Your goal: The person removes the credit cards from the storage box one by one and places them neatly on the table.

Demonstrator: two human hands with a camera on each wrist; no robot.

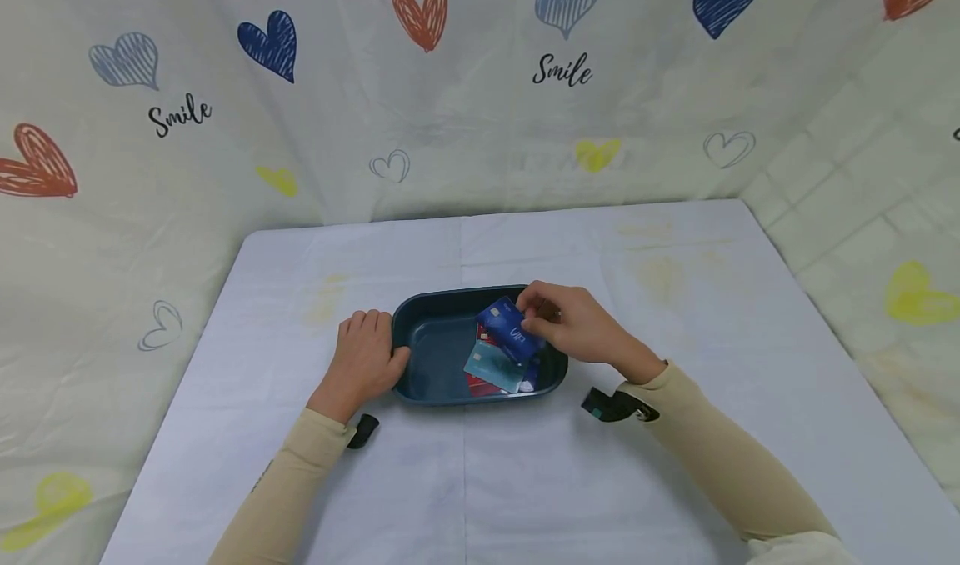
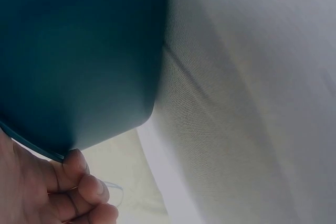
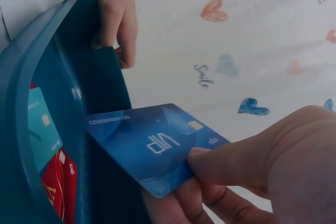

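Note:
My right hand (image 1: 573, 319) pinches a dark blue bank card marked VIP (image 3: 149, 145) between thumb and fingers. In the right wrist view the card is tilted, close over the dark teal tray (image 1: 431, 365). On the tray's floor, toward its right end, a light blue card (image 1: 491, 367) overlaps red cards (image 1: 480, 387); part of another dark blue card (image 1: 531, 379) shows beside them. My left hand (image 1: 363, 358) grips the tray's left end, thumb over the rim. Its fingertips (image 2: 94, 188) show curled below the rim in the left wrist view.
The tray stands on a table covered with white cloth (image 1: 525, 482). A pale curtain (image 1: 480, 115) printed with hearts hangs behind the table's far edge and along its sides. Black wrist devices (image 1: 618, 405) are strapped over the beige sleeves.

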